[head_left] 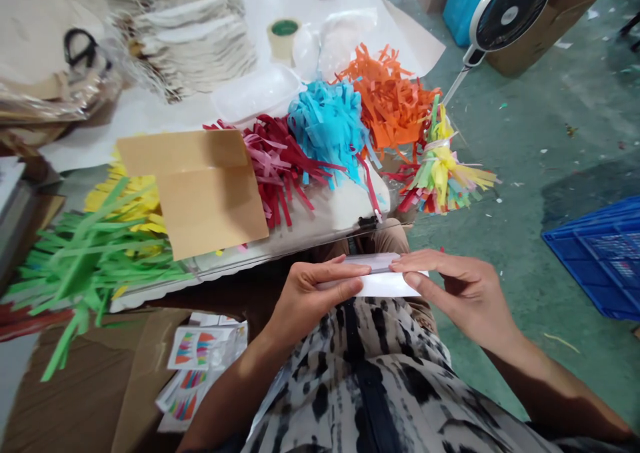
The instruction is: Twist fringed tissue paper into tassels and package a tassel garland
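Left hand (313, 290) and right hand (464, 294) clamp fingers on a folded white paper-like strip (389, 286) lengthwise between them, off the tabletop's (320, 221) near edge.

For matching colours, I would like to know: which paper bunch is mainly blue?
The blue bunch, between the dark red bunch and the orange bunch; the others show mainly other colours.

Sheet (387, 285) before the table (313, 221)

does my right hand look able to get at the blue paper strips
Probably not yet: the right hand is pinching the white paper, though nothing seems to block the blue paper strips.
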A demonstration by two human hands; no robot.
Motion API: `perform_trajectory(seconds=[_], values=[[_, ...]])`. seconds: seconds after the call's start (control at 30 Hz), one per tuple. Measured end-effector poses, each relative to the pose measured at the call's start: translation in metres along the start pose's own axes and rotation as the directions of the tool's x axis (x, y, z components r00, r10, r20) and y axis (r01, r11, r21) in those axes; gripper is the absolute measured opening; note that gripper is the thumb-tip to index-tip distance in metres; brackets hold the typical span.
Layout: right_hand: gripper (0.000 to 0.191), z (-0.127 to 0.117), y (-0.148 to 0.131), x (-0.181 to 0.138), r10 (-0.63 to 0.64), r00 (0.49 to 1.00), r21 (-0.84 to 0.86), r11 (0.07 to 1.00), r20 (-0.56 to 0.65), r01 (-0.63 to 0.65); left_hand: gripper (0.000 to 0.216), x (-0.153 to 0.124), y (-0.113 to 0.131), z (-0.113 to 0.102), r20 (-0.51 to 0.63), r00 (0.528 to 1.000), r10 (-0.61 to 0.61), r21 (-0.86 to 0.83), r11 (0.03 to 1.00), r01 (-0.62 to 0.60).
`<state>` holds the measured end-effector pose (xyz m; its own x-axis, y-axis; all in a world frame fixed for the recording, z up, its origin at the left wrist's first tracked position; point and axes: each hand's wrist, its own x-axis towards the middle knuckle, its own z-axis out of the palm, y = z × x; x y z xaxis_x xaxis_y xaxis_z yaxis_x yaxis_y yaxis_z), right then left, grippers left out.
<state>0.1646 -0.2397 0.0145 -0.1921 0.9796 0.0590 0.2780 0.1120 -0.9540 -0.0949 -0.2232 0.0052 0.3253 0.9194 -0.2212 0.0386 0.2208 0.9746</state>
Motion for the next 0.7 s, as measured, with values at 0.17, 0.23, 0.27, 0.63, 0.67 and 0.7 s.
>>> perform_trajectory(seconds=[0.17,0.23,0.27,0.63,0.67,0.7], values=[[0.016,-0.002,-0.002,-0.001,0.009,1.0,-0.054,0.998,-0.005,-0.01,0.017,-0.001,0.0,0.001,0.035,0.999,-0.025,-0.035,0.999,0.027],[0.016,-0.001,-0.002,-0.001,0.0,1.0,-0.057,0.998,-0.012,-0.001,0.017,0.0,0.0,0.001,0.039,0.999,-0.025,-0.04,0.999,0.027],[0.015,-0.002,-0.002,-0.001,-0.001,1.0,-0.052,0.999,-0.014,0.0,0.018,0.001,-0.001,0.001,0.043,0.999,-0.019,-0.039,0.999,0.021],[0.017,-0.013,0.004,-0.003,0.096,0.984,-0.089,0.99,-0.148,-0.11,0.017,-0.001,-0.003,-0.008,-0.101,0.992,0.073,0.048,0.996,-0.069],[0.017,-0.012,0.003,-0.003,0.095,0.985,-0.091,0.99,-0.141,-0.108,0.017,-0.002,-0.003,-0.008,-0.102,0.992,0.07,0.041,0.997,-0.067],[0.018,-0.011,0.003,-0.002,0.093,0.987,-0.092,0.99,-0.133,-0.106,0.018,-0.003,-0.003,-0.009,-0.097,0.993,0.064,0.035,0.998,-0.061]])
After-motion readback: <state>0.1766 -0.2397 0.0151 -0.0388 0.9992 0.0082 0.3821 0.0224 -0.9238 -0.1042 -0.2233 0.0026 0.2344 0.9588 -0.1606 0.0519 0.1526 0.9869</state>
